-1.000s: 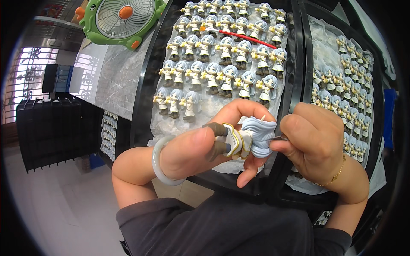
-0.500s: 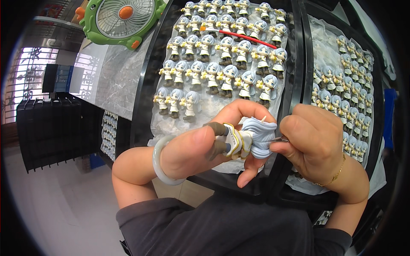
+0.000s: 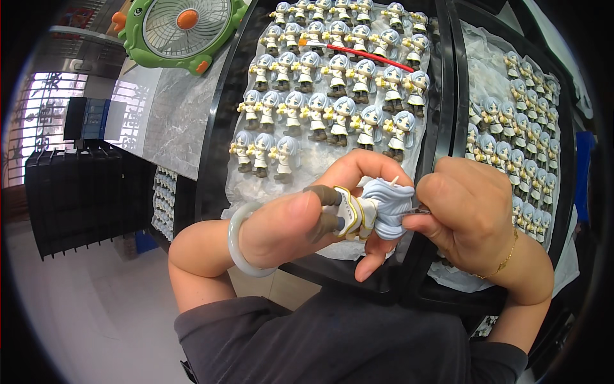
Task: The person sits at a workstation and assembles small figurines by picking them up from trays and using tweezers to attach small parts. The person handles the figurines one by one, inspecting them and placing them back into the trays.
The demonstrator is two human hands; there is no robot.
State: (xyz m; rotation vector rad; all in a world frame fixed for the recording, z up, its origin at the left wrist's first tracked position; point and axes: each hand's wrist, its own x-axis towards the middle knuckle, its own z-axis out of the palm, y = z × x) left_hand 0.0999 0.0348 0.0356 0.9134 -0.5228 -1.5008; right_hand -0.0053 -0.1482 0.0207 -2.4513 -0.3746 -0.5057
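My left hand (image 3: 288,221) is closed round a small figurine (image 3: 388,203) with pale blue hair, a white and gold outfit and brown boots. The figurine lies on its side, its hair toward the right and its boots against my left thumb. My right hand (image 3: 470,205) pinches a thin metal tool (image 3: 417,211), whose tip meets the hair at the back of the figurine's head. Most of the tool is hidden inside my fist, so its exact kind cannot be told.
Beyond my hands, a black tray (image 3: 208,173) holds rows of like figurines on crumpled plastic, with a red-handled brush (image 3: 371,56) lying across them. A second black tray (image 3: 455,83) with more figurines stands at right. A green fan (image 3: 187,32) is at the far left, above a black crate (image 3: 83,198).
Almost nothing differs. The tool's tip and my right hand have shifted very slightly at the figurine's hair, while my left hand keeps its hold.
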